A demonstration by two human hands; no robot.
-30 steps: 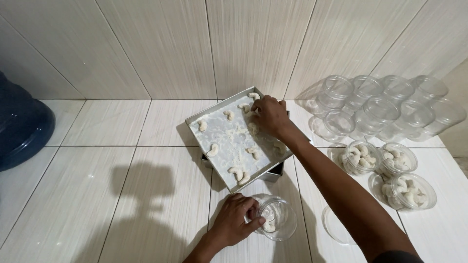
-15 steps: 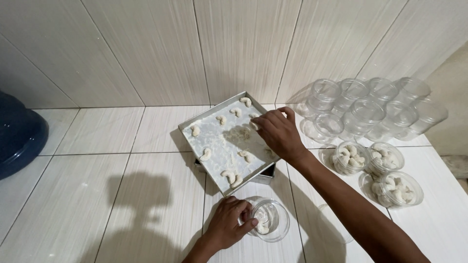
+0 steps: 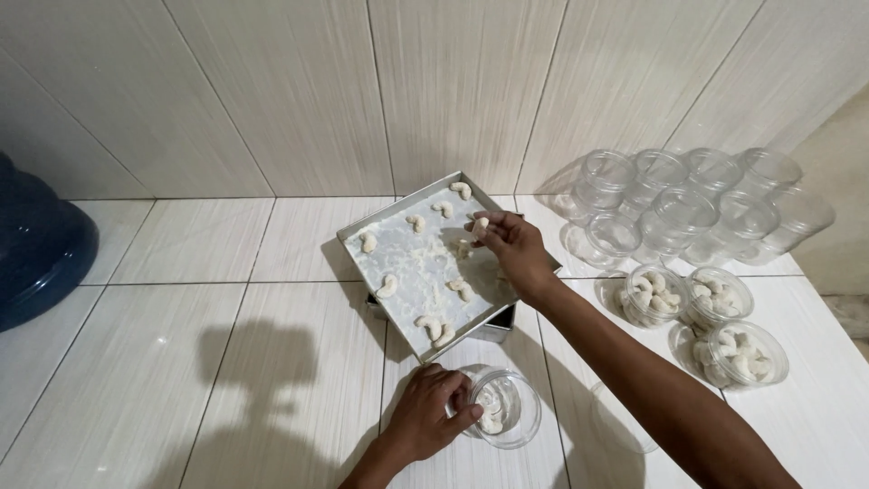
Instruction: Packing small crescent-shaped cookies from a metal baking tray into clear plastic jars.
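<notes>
Single head view looks steeply down, probably from close, at floor (image 3: 226,380).

White tiled floor (image 3: 181,362), baking tray (image 3: 398,263), clear jars (image 3: 688,208), blue jug (image 3: 36,254)

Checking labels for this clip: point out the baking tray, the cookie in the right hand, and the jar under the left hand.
baking tray (image 3: 398,258): head view, bare floor.
cookie (image 3: 480,224): head view, its middle.
jar (image 3: 518,418): head view, right rim.
</notes>
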